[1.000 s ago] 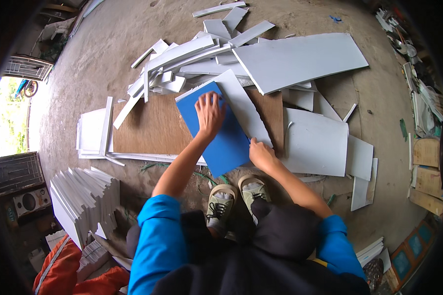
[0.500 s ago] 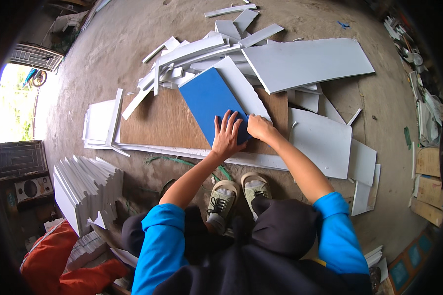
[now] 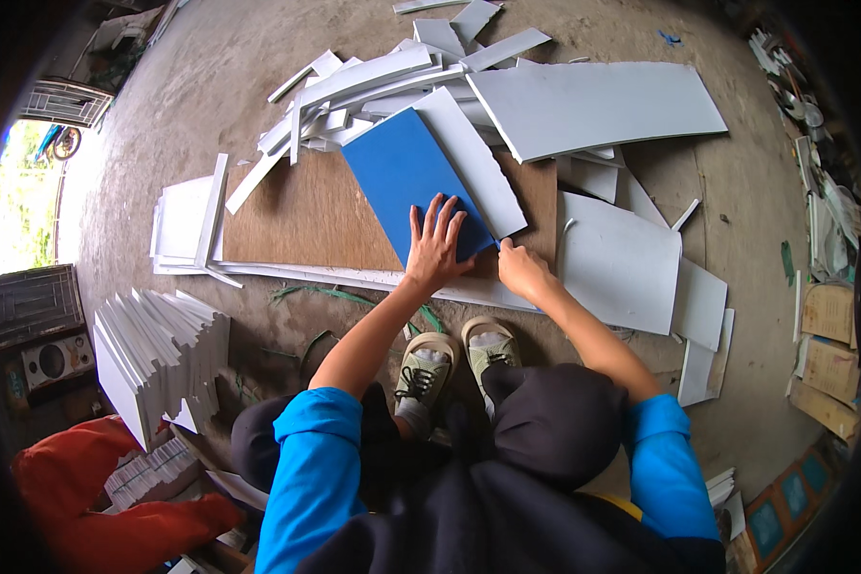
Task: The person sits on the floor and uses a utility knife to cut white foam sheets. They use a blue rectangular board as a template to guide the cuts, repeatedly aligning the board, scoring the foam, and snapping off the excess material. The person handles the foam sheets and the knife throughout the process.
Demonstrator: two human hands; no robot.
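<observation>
My left hand lies with fingers spread on the lower part of a flat blue rectangular panel, pressing it down. Under the panel, a white foam-like sheet sticks out along its right side with a ragged outer edge. My right hand is closed near the panel's lower right corner, just below the white sheet. A little blue shows at its fingertips; what it grips is mostly hidden. Both sheets rest on a brown wooden board.
Beyond the board lies a heap of white offcut strips, with a large white sheet at its right. More white sheets lie right of the board. A stack of white pieces stands at left, near a person's orange-red clothing.
My right hand has moved down along the panel's right edge toward me, past its lower corner. My left hand stays pressed on the panel. The whole view has shifted slightly.
</observation>
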